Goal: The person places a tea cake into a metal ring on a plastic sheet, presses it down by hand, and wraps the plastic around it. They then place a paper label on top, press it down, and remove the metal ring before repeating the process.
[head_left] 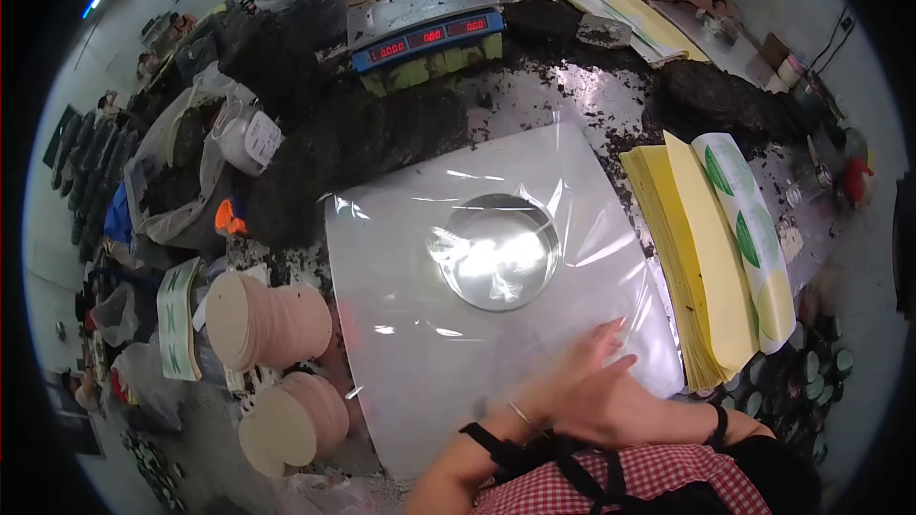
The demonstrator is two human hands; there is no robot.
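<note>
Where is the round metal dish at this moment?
Head view, centre: the round metal dish lies under the clear film, between paper discs on the left and yellow label sheets on the right.

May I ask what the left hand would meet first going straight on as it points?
Probably the stack of yellow paper sheets, past the clear plastic film under the left hand; depth unclear.

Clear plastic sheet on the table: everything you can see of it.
The clear plastic sheet is thin, glossy and see-through, with glare streaks and wrinkles. It lies flat over a white sheet and a round shiny metal dish near its middle. The person's blurred hands rest on its near right corner; its right edge reaches the yellow paper stack.
</note>
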